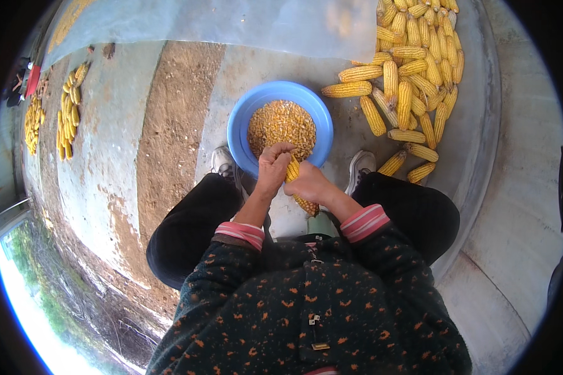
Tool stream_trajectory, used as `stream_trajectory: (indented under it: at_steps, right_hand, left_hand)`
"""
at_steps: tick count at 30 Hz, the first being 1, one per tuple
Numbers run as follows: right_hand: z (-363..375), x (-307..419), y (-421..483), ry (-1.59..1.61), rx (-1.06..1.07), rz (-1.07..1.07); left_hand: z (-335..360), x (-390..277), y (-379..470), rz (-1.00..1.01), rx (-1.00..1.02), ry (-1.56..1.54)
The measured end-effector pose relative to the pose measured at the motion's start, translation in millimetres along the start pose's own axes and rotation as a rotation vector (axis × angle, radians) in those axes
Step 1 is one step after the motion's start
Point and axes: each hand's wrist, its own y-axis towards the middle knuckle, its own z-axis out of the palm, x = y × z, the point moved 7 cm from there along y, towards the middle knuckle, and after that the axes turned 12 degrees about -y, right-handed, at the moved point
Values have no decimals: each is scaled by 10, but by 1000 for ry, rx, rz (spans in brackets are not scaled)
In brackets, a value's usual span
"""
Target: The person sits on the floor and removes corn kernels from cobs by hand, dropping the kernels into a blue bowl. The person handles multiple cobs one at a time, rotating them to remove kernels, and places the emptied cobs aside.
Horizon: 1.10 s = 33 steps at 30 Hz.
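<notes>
Over the near rim of a blue plastic basin, both my hands are on one ear of yellow corn. My left hand has its thumb and fingers at the ear's upper end, above the basin. Wrapped around the middle of the ear is my right hand, and the lower end sticks out below it towards me. Loose corn kernels lie in the basin, which stands on the floor between my shoes. My hands partly hide the ear.
A large heap of corn ears lies at the right, with single ears near my right knee. Translucent plastic sheeting spans the top. Smaller corn piles lie at the far left, near a partly visible person.
</notes>
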Motion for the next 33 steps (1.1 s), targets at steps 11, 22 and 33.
stream_trajectory:
  at_steps: [11,22,33]
  right_hand:
    - [-53,15,-24,-117,-73,39]
    - [71,257,-92,650,177,-82]
    - [172,165,-100,1189,279,69]
  left_hand:
    - [16,36,-18,13,8,126]
    - [-115,77,12,-283,-258,-842]
    - [-41,-27,-1,-293,-347,-878]
